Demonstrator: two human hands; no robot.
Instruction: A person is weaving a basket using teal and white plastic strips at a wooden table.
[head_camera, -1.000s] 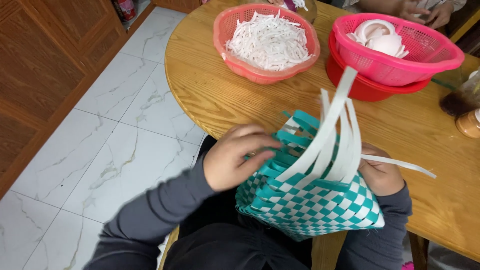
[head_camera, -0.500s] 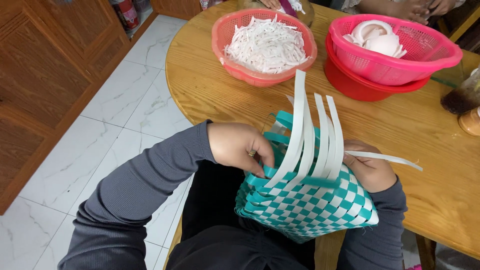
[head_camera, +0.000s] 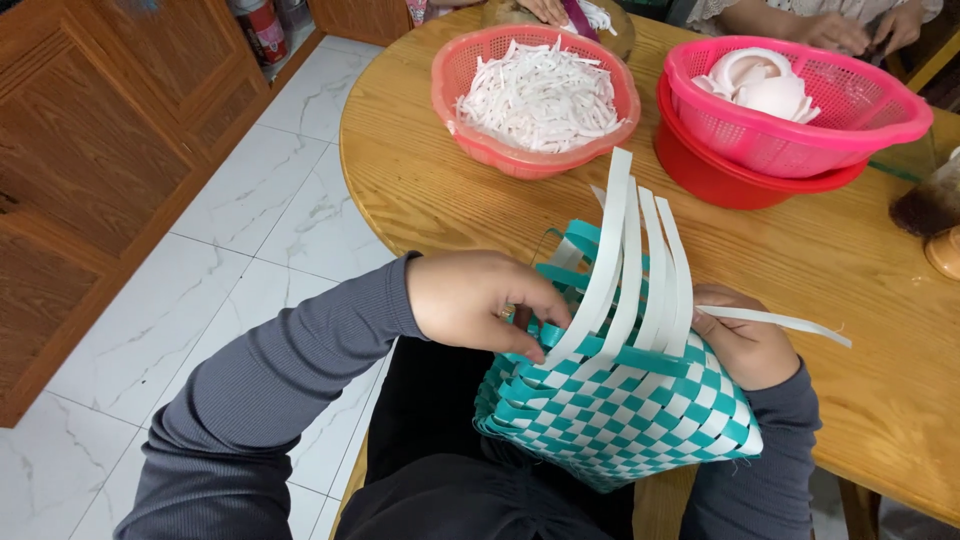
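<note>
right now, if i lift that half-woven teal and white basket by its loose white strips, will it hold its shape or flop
The basket probably keeps its shape: its checkered weave looks tight and boxy. The white strips seem springy rather than limp, since they stand upright unsupported, bending only slightly. It looks light, being thin strapping held easily between the left hand and right hand.

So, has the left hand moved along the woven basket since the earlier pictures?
Yes. The left hand shifted slightly left and away from the white strips, toward the basket edge, judged against the round wooden table.
</note>
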